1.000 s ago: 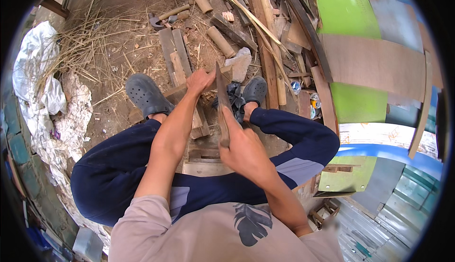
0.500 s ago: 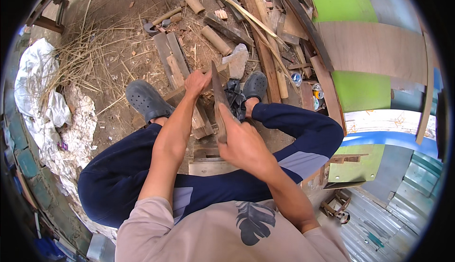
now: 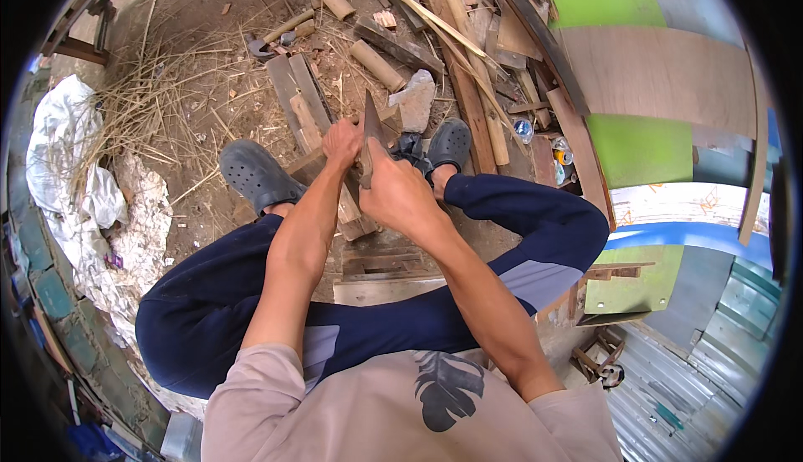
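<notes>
My right hand (image 3: pixel 401 193) grips the handle of a broad chopping knife (image 3: pixel 371 121), whose blade points away from me. Just left of the blade, my left hand (image 3: pixel 341 141) is closed on the top of a short wooden piece (image 3: pixel 311 161), which stands on a wooden block (image 3: pixel 355 219) between my feet. Blade and left-hand fingers are almost touching. I cannot tell whether the edge is in the wood. I sit low, with dark trousers and grey clogs (image 3: pixel 255 176) on either side of the block.
Flat boards (image 3: pixel 294 94), cut bamboo sections (image 3: pixel 376 65) and a grey stone (image 3: pixel 416 102) lie on the dirt ahead. Dry straw and a white sack (image 3: pixel 71 169) are at the left. Long poles, planks and green panels (image 3: pixel 619 148) are stacked at the right.
My right hand and the knife have moved forward, closer to my left hand. The left hand has stayed on the wooden piece.
</notes>
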`<action>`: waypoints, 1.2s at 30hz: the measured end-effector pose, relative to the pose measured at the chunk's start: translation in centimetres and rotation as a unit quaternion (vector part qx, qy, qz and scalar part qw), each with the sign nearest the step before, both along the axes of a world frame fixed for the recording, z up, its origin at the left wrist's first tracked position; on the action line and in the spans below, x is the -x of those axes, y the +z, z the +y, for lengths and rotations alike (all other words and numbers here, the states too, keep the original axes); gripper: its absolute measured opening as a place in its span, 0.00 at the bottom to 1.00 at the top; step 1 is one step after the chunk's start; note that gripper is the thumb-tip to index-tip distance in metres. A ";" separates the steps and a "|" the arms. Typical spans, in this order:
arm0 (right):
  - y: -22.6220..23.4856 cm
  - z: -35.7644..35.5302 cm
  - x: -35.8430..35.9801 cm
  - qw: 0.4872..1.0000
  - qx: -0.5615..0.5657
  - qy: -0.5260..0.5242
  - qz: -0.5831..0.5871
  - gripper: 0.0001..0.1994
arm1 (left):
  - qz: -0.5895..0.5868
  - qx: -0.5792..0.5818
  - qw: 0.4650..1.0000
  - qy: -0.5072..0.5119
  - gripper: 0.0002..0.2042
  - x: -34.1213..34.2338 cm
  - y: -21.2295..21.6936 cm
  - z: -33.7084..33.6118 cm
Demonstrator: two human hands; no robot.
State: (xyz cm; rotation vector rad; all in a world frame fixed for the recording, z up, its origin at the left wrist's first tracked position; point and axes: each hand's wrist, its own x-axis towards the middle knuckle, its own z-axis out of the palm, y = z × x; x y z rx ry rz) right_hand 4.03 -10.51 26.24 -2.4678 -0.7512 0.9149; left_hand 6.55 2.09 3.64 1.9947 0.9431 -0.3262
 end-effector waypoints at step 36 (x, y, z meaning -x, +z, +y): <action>1.6 -2.8 1.3 0.998 -0.044 -0.041 0.029 0.39 | -0.035 -0.190 0.981 0.027 0.28 0.3 -2.2 -0.6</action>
